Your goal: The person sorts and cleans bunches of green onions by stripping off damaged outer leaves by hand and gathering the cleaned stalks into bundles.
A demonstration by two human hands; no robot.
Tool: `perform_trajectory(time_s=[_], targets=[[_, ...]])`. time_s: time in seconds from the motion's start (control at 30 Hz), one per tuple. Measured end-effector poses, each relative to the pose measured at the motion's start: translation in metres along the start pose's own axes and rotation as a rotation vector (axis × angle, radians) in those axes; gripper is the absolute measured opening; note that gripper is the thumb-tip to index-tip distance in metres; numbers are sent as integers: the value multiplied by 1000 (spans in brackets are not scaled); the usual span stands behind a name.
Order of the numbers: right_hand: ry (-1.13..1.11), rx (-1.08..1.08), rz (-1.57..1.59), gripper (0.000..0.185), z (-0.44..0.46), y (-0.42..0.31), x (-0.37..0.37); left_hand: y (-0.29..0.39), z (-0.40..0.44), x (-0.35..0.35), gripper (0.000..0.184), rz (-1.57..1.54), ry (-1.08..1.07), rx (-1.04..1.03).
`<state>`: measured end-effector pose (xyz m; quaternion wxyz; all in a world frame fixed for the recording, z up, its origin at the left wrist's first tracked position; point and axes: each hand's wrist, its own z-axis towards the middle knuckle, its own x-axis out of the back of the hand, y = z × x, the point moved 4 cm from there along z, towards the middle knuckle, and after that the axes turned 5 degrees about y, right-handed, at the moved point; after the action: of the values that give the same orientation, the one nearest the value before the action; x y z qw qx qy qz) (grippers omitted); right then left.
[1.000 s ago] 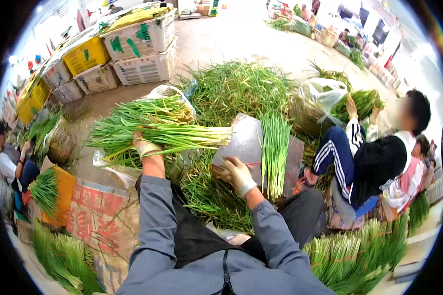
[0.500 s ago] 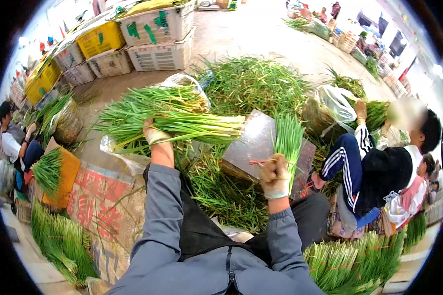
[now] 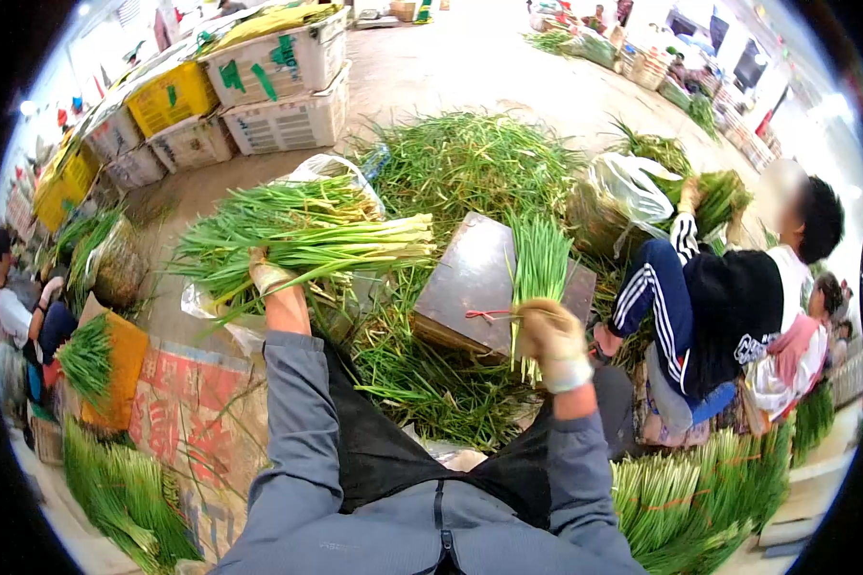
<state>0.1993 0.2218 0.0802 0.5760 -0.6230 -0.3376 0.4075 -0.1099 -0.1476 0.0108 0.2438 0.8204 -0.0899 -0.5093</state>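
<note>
My gloved left hand point(image 3: 270, 275) is closed round a bunch of chives point(image 3: 384, 241), long green stalks with pale ends pointing right. Leafy chives point(image 3: 249, 216) lie behind and around that hand. A smaller bunch of chives point(image 3: 541, 259) lies on the dark board point(image 3: 460, 268), its tips pointing away from me. Over the lower end of this bunch is my gloved right hand point(image 3: 553, 345), slightly blurred with fingers curled; what they hold is hidden. A red tie point(image 3: 487, 314) lies on the board just left of the right hand.
Loose chives are heaped behind the board point(image 3: 479, 163) and below it point(image 3: 431, 383). Stacked crates point(image 3: 283, 129) stand at the back left. A co-worker point(image 3: 738, 307) sits close on the right, another person point(image 3: 19, 297) far left. Tied bundles point(image 3: 690, 494) stand at lower right.
My right hand has moved rightward across the small bunch and now covers its lower end. My left hand keeps its hold. The whole view has shifted slightly.
</note>
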Motion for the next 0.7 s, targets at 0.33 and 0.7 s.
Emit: perform_trajectory(time_s=[0.33,0.7], targets=[[-108,238,-621,42,91,54,-100,-28,35,22,41,106,8,134],[589,282,206,17,70,5,43,3,54,34,41,52,13,92]])
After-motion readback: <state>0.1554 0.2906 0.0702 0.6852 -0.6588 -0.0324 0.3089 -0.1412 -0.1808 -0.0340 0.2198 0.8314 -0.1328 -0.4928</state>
